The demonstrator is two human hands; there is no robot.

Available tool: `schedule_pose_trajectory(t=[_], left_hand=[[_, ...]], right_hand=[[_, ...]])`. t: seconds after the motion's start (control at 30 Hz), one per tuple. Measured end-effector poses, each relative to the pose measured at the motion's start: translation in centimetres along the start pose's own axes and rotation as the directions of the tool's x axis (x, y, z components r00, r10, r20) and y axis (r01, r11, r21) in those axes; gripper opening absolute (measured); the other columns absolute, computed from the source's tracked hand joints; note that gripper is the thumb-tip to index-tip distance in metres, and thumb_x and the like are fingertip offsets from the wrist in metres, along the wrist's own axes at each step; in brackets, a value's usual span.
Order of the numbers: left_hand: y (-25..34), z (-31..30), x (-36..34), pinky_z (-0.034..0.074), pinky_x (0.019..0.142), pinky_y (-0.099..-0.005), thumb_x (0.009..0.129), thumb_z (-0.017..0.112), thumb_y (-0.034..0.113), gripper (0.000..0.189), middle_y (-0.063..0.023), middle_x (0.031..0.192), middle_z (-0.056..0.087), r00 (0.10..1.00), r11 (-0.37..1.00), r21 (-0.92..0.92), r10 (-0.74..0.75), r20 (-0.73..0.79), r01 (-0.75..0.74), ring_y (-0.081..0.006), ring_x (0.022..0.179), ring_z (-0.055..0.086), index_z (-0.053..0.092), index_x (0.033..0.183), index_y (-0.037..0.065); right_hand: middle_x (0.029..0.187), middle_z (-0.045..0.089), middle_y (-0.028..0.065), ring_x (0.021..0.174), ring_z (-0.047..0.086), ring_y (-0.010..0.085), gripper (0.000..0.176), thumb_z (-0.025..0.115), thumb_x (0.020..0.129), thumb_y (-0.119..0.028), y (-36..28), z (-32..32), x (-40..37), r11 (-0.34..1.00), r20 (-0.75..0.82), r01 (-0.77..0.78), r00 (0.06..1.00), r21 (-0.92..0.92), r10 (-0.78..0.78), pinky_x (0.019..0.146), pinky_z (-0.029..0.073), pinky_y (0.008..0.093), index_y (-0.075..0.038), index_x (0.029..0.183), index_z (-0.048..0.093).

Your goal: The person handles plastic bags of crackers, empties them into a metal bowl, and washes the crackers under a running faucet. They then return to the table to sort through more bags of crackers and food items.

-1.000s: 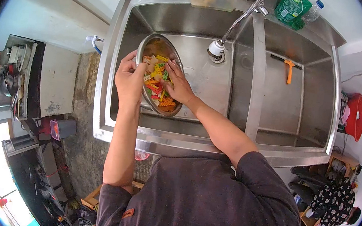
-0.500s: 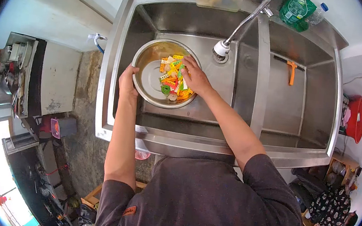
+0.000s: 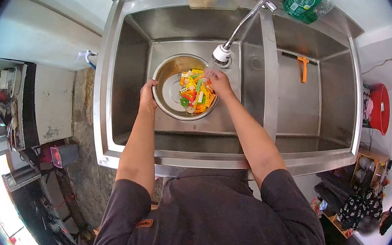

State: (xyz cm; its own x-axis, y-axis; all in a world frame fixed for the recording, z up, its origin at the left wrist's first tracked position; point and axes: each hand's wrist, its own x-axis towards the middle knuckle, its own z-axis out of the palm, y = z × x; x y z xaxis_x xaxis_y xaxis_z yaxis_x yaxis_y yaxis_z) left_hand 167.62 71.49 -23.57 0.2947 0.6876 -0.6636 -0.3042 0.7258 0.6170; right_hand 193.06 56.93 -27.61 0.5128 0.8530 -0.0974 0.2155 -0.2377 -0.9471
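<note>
A round stainless steel bowl [image 3: 160, 100] stands in the left sink basin, tilted slightly in my view. Inside it lies a heap of small colourful plastic pieces [image 3: 198, 94], yellow, orange, green, red and white, gathered toward the right side. My left hand [image 3: 148, 94] grips the bowl's left rim with the thumb on top. At the upper right rim, my right hand [image 3: 220, 83] has its fingers curled in; whatever lies in them is hidden and slightly blurred. Just above that hand hangs the white tap head [image 3: 222, 53] on a flexible metal neck.
The steel sink [image 3: 265, 67] has a second basin on the right holding an orange-handled squeegee [image 3: 304, 69]. Along the back edge stand a clear plastic container [image 3: 213, 0], a green pouch [image 3: 301, 3] and a plastic bottle [image 3: 325, 6]. A person [image 3: 361, 207] is at the lower right.
My right hand has lifted from the pieces to the bowl's upper right rim, and its fingers have curled. My left hand stays on the left rim. The whole view has shifted somewhat.
</note>
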Motion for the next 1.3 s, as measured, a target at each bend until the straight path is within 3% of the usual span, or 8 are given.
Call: schedule_pose_trajectory(t=[0.17, 0.5, 0.57, 0.67, 0.7, 0.9, 1.07, 1.3], left_hand=[[-1.7, -0.4, 2.0, 0.056, 0.082, -0.0405, 0.077, 0.06, 0.016, 0.034, -0.0158, 0.097, 0.069, 0.999, 0.998, 0.047, -0.044, 0.023, 0.043, -0.0304, 0.086, 0.068, 0.066, 0.104, -0.003], [-3.1, -1.8, 2.4, 0.053, 0.079, -0.0395, 0.074, 0.062, 0.018, 0.033, -0.0129, 0.094, 0.068, 0.975, 0.987, 0.156, 0.079, -0.206, -0.047, -0.0281, 0.084, 0.065, 0.068, 0.097, -0.004], [-3.3, -1.5, 1.6, 0.051, 0.079, -0.0381, 0.072, 0.065, 0.022, 0.036, -0.0125, 0.093, 0.066, 0.916, 0.917, 0.39, 0.224, -0.333, -0.082, -0.0247, 0.085, 0.063, 0.069, 0.093, -0.007], [-3.8, -2.4, 2.1, 0.051, 0.08, -0.0382, 0.073, 0.064, 0.021, 0.037, -0.0153, 0.097, 0.068, 0.874, 0.767, 0.642, 0.303, -0.38, 0.014, -0.0258, 0.087, 0.064, 0.07, 0.097, -0.006], [-4.5, -2.6, 2.4, 0.049, 0.08, -0.0402, 0.077, 0.063, 0.029, 0.04, -0.0174, 0.095, 0.067, 0.87, 0.792, 0.611, 0.312, -0.383, -0.016, -0.0259, 0.082, 0.059, 0.067, 0.092, -0.008], [-6.9, -4.4, 4.6, 0.053, 0.084, -0.0397, 0.084, 0.064, 0.03, 0.054, -0.0221, 0.113, 0.066, 0.905, 0.963, 0.251, 0.023, -0.424, 0.093, -0.0312, 0.093, 0.067, 0.059, 0.117, -0.011], [-6.9, -5.1, 5.8, 0.056, 0.082, -0.0416, 0.083, 0.067, 0.037, 0.064, -0.0259, 0.115, 0.066, 0.909, 0.844, 0.511, 0.077, -0.411, 0.16, -0.0338, 0.099, 0.069, 0.058, 0.118, -0.015], [-0.4, -2.2, 0.9, 0.054, 0.071, -0.0368, 0.086, 0.066, 0.034, 0.047, -0.0159, 0.092, 0.071, 0.904, 0.383, 0.923, 0.408, -0.125, -0.045, -0.0282, 0.086, 0.07, 0.065, 0.11, -0.006]], right_hand=[[0.108, 0.069, 0.0116, 0.099, 0.067, 0.0184, 0.024, 0.056, 0.097, -0.007, -2.5, -0.8, 0.3, 0.684, 0.083, -0.364, 0.91, 0.632, 0.407, 0.086, 0.055, 0.0311, -0.001, 0.119, 0.063], [0.106, 0.069, 0.0204, 0.102, 0.068, 0.0316, 0.028, 0.051, 0.098, -0.021, -1.9, 0.1, 1.7, 0.628, 0.13, -0.439, 0.87, 0.642, 0.475, 0.086, 0.056, 0.039, 0.001, 0.108, 0.065], [0.11, 0.068, 0.0227, 0.1, 0.067, 0.0383, 0.037, 0.057, 0.093, -0.028, -2.0, -0.2, 1.7, 0.874, 0.055, -0.21, 0.964, -0.439, 0.259, 0.091, 0.053, 0.0451, 0.001, 0.115, 0.063], [0.116, 0.064, 0.028, 0.108, 0.064, 0.0414, 0.036, 0.058, 0.09, -0.029, -2.2, 3.5, 0.1, 0.679, -0.026, -0.092, 0.994, -0.728, 0.107, 0.097, 0.049, 0.0474, -0.003, 0.112, 0.067], [0.126, 0.06, 0.0284, 0.114, 0.062, 0.0382, 0.037, 0.057, 0.091, -0.031, -2.4, 3.2, 0.2, 0.764, 0.187, -0.181, 0.911, -0.619, 0.367, 0.101, 0.047, 0.0467, -0.003, 0.112, 0.068], [0.108, 0.07, 0.0188, 0.097, 0.07, 0.0307, 0.031, 0.055, 0.095, -0.022, 0.7, 3.8, 0.3, 0.93, 0.072, -0.268, 0.953, -0.252, 0.294, 0.085, 0.056, 0.0392, 0.002, 0.111, 0.066], [0.096, 0.069, 0.0147, 0.089, 0.07, 0.029, 0.017, 0.05, 0.094, -0.007, -2.1, 0.1, 1.4, 0.541, 0.208, -0.539, 0.806, 0.646, 0.555, 0.08, 0.06, 0.0341, 0.001, 0.098, 0.065], [0.06, 0.048, 0.0027, 0.047, 0.04, 0.0138, 0.024, 0.049, 0.098, -0.02, -2.2, -0.5, 2.5, 0.203, 0.42, -0.536, 0.802, 0.819, 0.424, 0.042, 0.029, 0.0267, -0.008, 0.077, 0.054]])
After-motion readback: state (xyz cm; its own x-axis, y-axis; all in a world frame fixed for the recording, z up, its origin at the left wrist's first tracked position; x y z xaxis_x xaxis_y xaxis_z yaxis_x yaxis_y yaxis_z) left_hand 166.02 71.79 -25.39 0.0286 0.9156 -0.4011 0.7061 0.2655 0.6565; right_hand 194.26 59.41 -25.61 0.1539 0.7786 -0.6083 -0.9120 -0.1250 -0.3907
